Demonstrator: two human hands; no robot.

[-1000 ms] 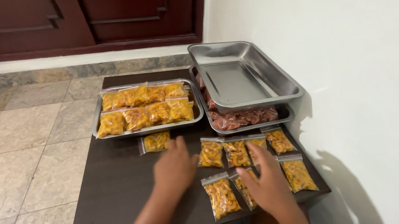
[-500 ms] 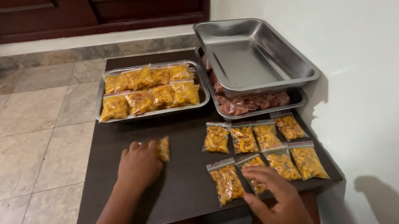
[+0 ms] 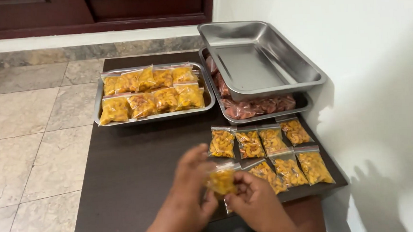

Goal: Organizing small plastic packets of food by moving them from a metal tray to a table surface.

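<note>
Both hands have come together at the near edge since half a second ago, when the left hand lay flat on a packet further left and the right hand rested by the near row. Now the left hand (image 3: 187,192) and the right hand (image 3: 256,205) pinch one small clear bag of yellow snack (image 3: 221,180) between their fingers, lifted just above the dark table (image 3: 125,181) near its front edge; the bag is blurred, so its seal cannot be made out. Just right of the hands lies a near row of three filled bags (image 3: 289,170), and just beyond it a second row of four bags (image 3: 257,139), all flat on the table toward its right side. Farther back on the left sits a shallow steel tray (image 3: 97,100) filled with two rows of the same yellow bags (image 3: 151,93). To its right, against the white wall (image 3: 354,52), an empty steel tray (image 3: 260,61) rests tilted on top of another tray of reddish packets (image 3: 258,106). Beyond the table are a tiled floor (image 3: 23,116) and a dark wooden door (image 3: 92,11).
</note>
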